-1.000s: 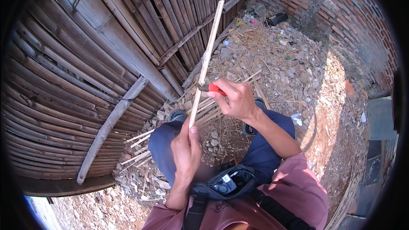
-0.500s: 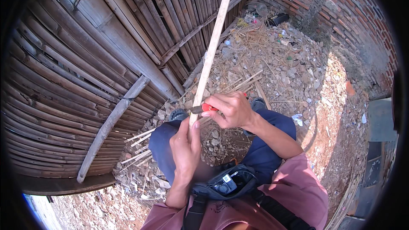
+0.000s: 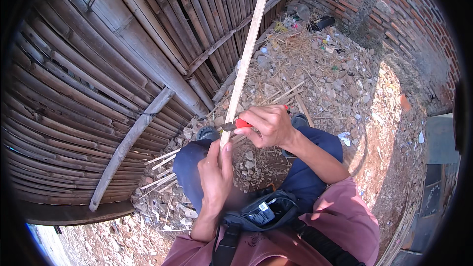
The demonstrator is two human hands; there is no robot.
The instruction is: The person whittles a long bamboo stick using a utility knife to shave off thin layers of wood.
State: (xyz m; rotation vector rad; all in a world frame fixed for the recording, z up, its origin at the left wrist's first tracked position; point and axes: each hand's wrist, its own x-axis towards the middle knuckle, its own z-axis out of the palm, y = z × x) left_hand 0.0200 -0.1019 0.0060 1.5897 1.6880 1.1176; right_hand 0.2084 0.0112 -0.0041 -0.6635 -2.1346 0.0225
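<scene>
A long, pale wooden strip [image 3: 246,57], which looks like split bamboo, slants up and away in front of me. My left hand [image 3: 215,167] is closed round its near end, the thumb lying along it. In my right hand [image 3: 268,126] is a knife [image 3: 242,123] with a red handle, gripped in curled fingers. Its short dark blade lies across the strip just beyond my left thumb and touches it. The rest of the handle is hidden in my palm, with a bit of red showing past the knuckles.
A bamboo slat wall [image 3: 84,93] rises close on the left, with a wooden brace [image 3: 130,150] against it. Several thin strips [image 3: 160,181] lie by my left leg. Rubble and straw [image 3: 295,44] cover the ground towards a brick wall [image 3: 414,24]. An open dark pouch [image 3: 266,212] sits at my waist.
Both hands, the strip's near end and the knife have shifted very slightly to the right. The grips stay the same, and the blade is still on the strip.
</scene>
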